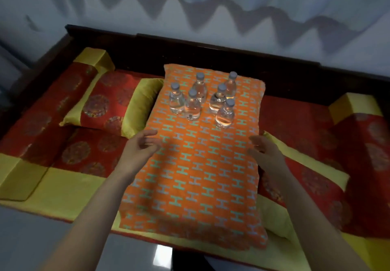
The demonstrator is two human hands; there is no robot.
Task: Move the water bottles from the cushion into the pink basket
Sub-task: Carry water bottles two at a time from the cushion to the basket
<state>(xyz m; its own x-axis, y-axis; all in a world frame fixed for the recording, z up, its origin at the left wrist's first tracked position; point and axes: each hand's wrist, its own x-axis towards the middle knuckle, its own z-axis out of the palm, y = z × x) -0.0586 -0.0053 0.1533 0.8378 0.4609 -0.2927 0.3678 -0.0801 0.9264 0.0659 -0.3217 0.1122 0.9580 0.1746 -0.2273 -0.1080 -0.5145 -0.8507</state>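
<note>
Several clear water bottles [192,105] with grey caps stand upright in a cluster on the far half of an orange cushion [196,165] patterned with teal H shapes. My left hand [141,150] hovers at the cushion's left edge, fingers apart and holding nothing. My right hand [266,154] hovers at the cushion's right edge, also empty with fingers spread. Both hands are well short of the bottles. No pink basket is in view.
The cushion lies on a red and yellow sofa seat [63,188] with a dark wooden back [190,51]. A red and yellow pillow [109,106] lies to the left, another [306,169] to the right. Padded armrests [363,110] flank both ends. Grey floor lies below.
</note>
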